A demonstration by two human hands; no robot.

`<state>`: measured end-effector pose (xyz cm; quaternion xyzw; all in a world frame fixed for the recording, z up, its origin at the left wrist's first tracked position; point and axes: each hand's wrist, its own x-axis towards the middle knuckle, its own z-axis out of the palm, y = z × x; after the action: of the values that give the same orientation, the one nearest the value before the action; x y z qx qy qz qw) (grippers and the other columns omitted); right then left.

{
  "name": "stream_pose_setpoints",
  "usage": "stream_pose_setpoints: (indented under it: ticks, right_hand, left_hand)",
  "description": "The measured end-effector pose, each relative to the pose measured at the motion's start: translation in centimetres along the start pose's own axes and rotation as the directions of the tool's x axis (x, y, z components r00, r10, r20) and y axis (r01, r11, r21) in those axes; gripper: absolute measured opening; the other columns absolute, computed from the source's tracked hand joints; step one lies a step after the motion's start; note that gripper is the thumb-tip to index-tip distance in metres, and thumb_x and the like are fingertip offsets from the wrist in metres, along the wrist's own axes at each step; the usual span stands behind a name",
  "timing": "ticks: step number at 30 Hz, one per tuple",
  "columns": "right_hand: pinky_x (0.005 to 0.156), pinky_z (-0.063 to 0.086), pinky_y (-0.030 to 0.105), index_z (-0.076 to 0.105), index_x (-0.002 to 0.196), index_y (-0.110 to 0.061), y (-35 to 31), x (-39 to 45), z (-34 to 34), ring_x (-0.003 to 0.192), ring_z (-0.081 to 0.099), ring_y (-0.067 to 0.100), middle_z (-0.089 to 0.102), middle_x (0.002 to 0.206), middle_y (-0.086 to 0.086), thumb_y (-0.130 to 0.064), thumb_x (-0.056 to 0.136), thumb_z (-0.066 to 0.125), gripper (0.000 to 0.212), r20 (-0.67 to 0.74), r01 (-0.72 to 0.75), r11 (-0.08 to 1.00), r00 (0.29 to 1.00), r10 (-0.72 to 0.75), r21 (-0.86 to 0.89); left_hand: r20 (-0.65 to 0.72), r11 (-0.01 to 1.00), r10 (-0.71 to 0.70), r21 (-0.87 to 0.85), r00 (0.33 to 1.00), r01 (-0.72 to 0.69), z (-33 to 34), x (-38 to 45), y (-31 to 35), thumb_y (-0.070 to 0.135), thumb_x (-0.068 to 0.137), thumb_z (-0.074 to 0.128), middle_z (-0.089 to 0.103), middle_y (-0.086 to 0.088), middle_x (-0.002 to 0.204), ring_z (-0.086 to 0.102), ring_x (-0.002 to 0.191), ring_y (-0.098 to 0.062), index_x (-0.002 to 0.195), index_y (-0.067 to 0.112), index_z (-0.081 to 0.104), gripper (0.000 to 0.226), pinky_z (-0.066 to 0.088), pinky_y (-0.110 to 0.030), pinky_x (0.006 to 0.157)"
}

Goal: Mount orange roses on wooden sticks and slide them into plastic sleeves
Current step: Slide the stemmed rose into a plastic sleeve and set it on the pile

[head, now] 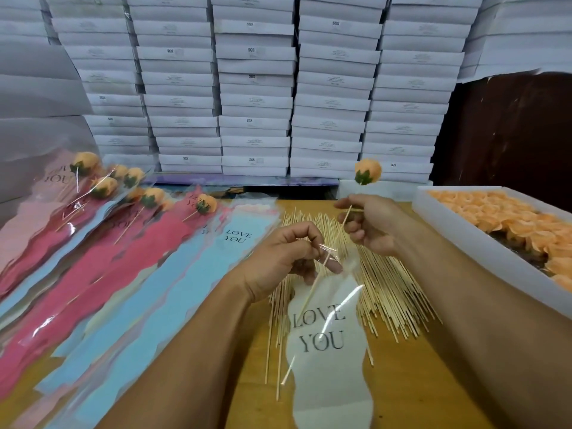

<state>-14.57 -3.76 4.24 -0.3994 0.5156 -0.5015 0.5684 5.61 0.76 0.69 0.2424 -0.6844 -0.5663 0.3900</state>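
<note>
Right hand (368, 224) pinches a wooden stick (328, 258) near its upper part; an orange rose (367, 171) with a green calyx sits at the stick's top, raised above the table (418, 382). Left hand (278, 258) pinches the open mouth of a white plastic sleeve (328, 360) printed "LOVE YOU"; the stick's lower end is inside it. Hands are close together, not touching. Loose sticks (387, 283) are spread beneath the sleeve. White tray (458, 224) at right holds packed orange rose heads (507, 212). At left, pink and blue sleeves (130, 267) lie overlapped, several holding mounted roses. Stacked white boxes (253, 88) stand behind.
</note>
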Motion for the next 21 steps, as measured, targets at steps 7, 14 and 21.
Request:
stream_pose_setpoints:
  ticks: [7,14,21]
  right_hand:
    - [0.047,0.051,0.029,0.078,0.094,-0.010,2.4,-3.5,2.5,0.048,0.059,0.017,0.067,0.067,0.009,-0.024,0.100,0.056,0.026,0.276,0.016,1.000,0.961,-0.012,-0.011]
    - [0.066,0.058,0.036,0.068,0.077,-0.007,2.8,-4.6,2.3,0.066,0.059,0.026,0.055,0.064,0.011,-0.034,0.098,0.056,0.037,0.532,0.023,1.000,0.847,-0.011,-0.016]
    - [0.064,0.054,0.034,0.059,0.134,-0.018,2.8,-2.7,0.7,0.070,0.068,0.022,0.075,0.096,0.010,-0.054,0.098,0.054,0.051,0.205,0.026,0.978,0.976,-0.070,0.207]
  left_hand:
    - [-0.071,0.999,0.039,0.033,0.997,-0.037,-0.3,0.0,-0.4,0.007,0.085,0.059,0.073,-0.020,0.096,0.063,0.076,-0.028,0.087,0.010,0.060,0.004,0.051,-0.034,0.071]
    - [-0.078,0.997,0.050,-0.046,0.996,-0.054,0.0,-0.1,0.0,0.005,0.083,0.061,0.073,-0.017,0.087,0.066,0.078,-0.022,0.082,0.009,0.063,0.005,0.051,-0.027,0.063]
    - [0.061,0.999,-0.002,-0.047,0.998,0.005,0.7,-0.2,0.1,0.003,0.083,0.058,0.073,-0.017,0.082,0.061,0.068,-0.020,0.083,0.010,0.062,0.008,0.049,-0.023,0.061]
